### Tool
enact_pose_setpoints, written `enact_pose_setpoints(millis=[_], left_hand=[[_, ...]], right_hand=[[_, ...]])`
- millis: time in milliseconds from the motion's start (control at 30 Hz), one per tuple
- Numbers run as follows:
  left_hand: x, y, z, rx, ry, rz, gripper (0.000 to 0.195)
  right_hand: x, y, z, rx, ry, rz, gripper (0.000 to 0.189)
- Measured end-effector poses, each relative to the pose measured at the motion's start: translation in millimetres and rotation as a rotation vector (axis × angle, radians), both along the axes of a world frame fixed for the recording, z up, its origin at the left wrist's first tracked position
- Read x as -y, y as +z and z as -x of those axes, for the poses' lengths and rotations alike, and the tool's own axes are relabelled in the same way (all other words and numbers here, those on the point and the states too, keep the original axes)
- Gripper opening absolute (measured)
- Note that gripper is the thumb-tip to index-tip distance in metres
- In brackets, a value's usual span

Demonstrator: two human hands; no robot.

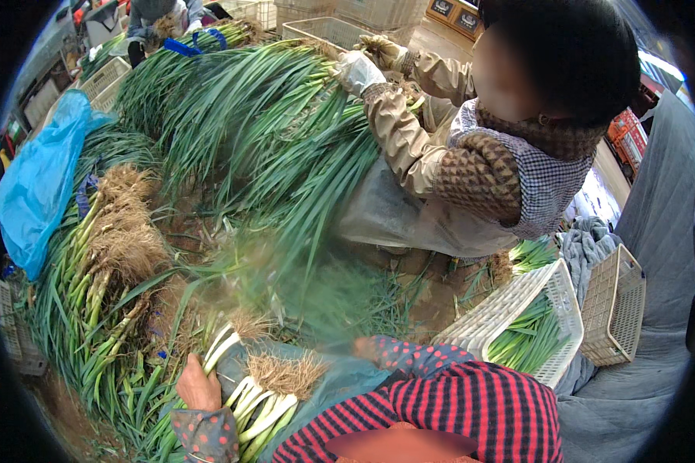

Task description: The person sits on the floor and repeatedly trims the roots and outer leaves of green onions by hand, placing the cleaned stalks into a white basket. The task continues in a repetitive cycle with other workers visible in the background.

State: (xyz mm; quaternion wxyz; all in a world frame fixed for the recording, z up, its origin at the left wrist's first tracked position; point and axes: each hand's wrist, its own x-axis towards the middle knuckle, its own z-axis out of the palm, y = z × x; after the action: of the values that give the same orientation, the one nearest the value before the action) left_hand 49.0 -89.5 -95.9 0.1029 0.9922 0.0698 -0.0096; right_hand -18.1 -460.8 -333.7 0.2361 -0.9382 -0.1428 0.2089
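Note:
My left hand [200,385] is closed around a few leek-like stalks [225,350] with pale stems and stringy roots. Beside it, a small bundle of cleaned white-stemmed leek-like plants [266,405] lies across my lap, roots pointing away from me. A bluish plastic apron [339,376] shows under that bundle. My right hand [365,348] is blurred and partly hidden by its dotted sleeve. Green leaves streak just beyond it, and whether it grips them is unclear.
Untrimmed plants with brown roots [124,231] are heaped at left, near a blue plastic bag [43,179]. Opposite, a co-worker [475,156] in gloves handles a large leafy pile [231,110]. At right, a white plastic crate [570,307] holding greens lies tilted beside another crate [614,307].

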Motion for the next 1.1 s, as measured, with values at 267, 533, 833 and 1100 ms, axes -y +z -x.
enact_pose_setpoints(millis=[267, 533, 833, 1100], left_hand=[[3, 3, -1, 0.033, 0.007, 0.027, 0.024], [2, 4, -1, 0.031, -0.014, 0.055, 0.022], [3, 3, -3, 0.006, 0.004, 0.043, 0.023], [2, 3, -3, 0.027, -0.004, 0.070, 0.022]], right_hand=[[8, -3, -5, 0.075, 0.062, 0.039, 0.024], [6, -3, -2, 0.015, 0.015, 0.039, 0.024], [10, -4, -3, -0.007, -0.018, 0.038, 0.024], [14, -3, 1, -0.022, -0.037, 0.044, 0.024]])
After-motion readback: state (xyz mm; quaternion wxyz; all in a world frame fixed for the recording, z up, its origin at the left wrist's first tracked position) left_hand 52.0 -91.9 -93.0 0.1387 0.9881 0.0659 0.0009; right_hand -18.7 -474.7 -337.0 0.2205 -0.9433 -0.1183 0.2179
